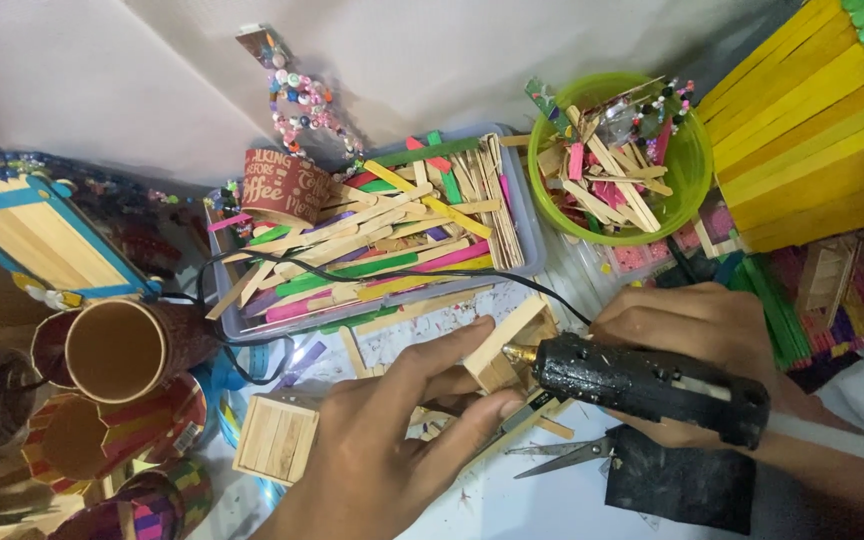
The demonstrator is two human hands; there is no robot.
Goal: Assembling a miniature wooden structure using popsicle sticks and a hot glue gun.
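Pinching a small stick frame [508, 352] between thumb and forefinger, your left hand [392, 440] is closing on it from below, while your right hand [697, 350] is wrapping fully around the black glue gun [652, 385]. You are pointing the gun's brass nozzle [519, 353] leftward, so that it is touching or nearly touching the frame; which of the two cannot be told.

Taking the frame as landmark: your left thumb tip is lying just below the nozzle, and your forefinger is running along the frame's upper edge. Scissors [567, 455] are lying just below and to the right of the frame. A finished stick box [277, 437] is sitting to its left, partly behind your left hand. A tray of coloured sticks [392, 235] is lying above it, and a green bowl [697, 160] of stick scraps above and to the right. The gun's black cord [352, 262] is looping from above the frame across the tray.

Probable hazards, judged from this arrangement: hot glue is likely running onto your thumb, because the thumb is sitting so near the nozzle. The frame is at risk of twisting in so light a pinch if the nozzle is pressing on it. The cord is liable to snag sticks and drag the tray if you are swinging the gun outward.
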